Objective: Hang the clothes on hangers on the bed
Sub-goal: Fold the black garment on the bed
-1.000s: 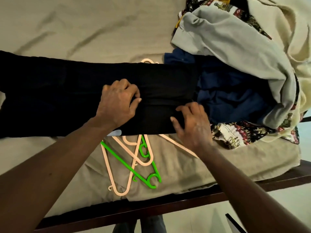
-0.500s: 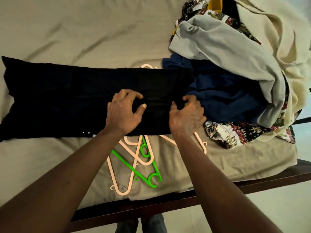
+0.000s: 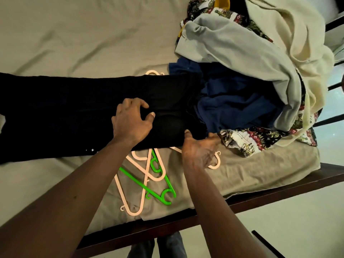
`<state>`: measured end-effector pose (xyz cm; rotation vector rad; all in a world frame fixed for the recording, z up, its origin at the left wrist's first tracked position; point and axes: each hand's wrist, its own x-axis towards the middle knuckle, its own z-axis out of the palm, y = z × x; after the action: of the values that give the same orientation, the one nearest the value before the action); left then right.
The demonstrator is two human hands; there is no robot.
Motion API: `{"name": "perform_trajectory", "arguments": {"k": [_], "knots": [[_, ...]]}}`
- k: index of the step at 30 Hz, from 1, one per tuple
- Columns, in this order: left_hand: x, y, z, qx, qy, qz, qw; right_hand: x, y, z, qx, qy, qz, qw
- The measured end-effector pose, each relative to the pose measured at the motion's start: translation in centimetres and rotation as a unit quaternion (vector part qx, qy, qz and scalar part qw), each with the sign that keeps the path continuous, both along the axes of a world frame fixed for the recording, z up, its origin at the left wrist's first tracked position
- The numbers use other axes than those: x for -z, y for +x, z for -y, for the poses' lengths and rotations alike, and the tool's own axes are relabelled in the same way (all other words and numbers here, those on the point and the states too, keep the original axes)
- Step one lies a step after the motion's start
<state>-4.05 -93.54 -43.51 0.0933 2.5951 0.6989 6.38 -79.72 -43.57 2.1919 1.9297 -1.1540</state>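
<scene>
A long black garment (image 3: 65,112), probably trousers, lies flat across the bed (image 3: 74,34), from 9 o'clock toward the centre. Its right end meets the pile of clothes (image 3: 251,75) at about 2 o'clock. The left hand (image 3: 133,121) rests on the black cloth with the fingers curled and spread; it presses and pinches the fabric lightly, but I cannot tell if it really grips a fold. The right hand (image 3: 200,151) is at the near edge of the same garment, just toward 4 o'clock from the left one, thumb on top and fingers going under the hem, so it seems to be taking hold of that edge. A pale hanger (image 3: 215,161) lies partly under this hand and runs under the cloth, and its hook (image 3: 153,72) seems to show at the far edge. More hangers wait at 6 o'clock: a green hanger (image 3: 147,186) crossed with pink hangers (image 3: 130,198). To do this step well, I think the person should keep the left hand flat as an anchor, so the cloth does not slide, and fold the end evenly over the hanger bar. The danger is that the dark blue garment (image 3: 232,108) beside it is caught together.
</scene>
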Motion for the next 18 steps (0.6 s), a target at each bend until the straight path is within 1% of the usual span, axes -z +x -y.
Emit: {"name": "perform_trajectory", "arguments": {"k": [3,4,6,7,8,9,10,11,13,14,16,17,18], "knots": [[0.1,0.3,-0.1,-0.01,0.003,0.003,1.0,-0.4,-0.5,-0.5,0.076,-0.043,-0.1,0.991],[0.2,0.2,-0.1,-0.012,0.006,0.008,1.0,-0.8,-0.7,-0.4,0.078,-0.043,-0.119,0.989],[0.3,-0.3,0.1,-0.032,0.028,0.027,0.999,-1.8,-1.0,0.7,0.039,-0.039,-0.17,0.984],[0.1,-0.6,0.2,-0.056,0.056,0.038,0.996,-2.2,-1.1,1.6,-0.005,-0.032,-0.204,0.978],[-0.2,-0.9,0.3,-0.087,0.094,0.048,0.991,-2.7,-1.1,2.6,-0.072,-0.017,-0.235,0.969],[-0.7,-1.1,0.4,-0.119,0.135,0.059,0.982,-3.0,-0.9,3.6,-0.16,0.013,-0.253,0.954],[-1.1,-1.3,0.5,-0.146,0.175,0.065,0.972,-3.2,-0.7,4.4,-0.258,0.051,-0.255,0.931],[-1.4,-1.3,0.6,-0.166,0.211,0.072,0.961,-3.1,-0.5,5.0,-0.353,0.09,-0.242,0.899],[-1.8,-1.4,0.8,-0.192,0.264,0.115,0.938,-2.4,0.0,5.7,-0.504,0.141,-0.196,0.829],[-1.9,-1.5,0.8,-0.195,0.273,0.143,0.931,-2.0,0.1,5.9,-0.558,0.149,-0.173,0.798],[-1.5,-2.0,0.9,-0.172,0.249,0.165,0.939,-0.9,0.4,5.9,-0.631,0.129,-0.146,0.751],[-1.3,-2.2,0.9,-0.153,0.226,0.16,0.949,-0.6,0.4,5.7,-0.651,0.114,-0.15,0.735],[-1.2,-2.5,0.9,-0.135,0.201,0.151,0.958,-0.4,0.6,5.4,-0.653,0.097,-0.171,0.731]]}}
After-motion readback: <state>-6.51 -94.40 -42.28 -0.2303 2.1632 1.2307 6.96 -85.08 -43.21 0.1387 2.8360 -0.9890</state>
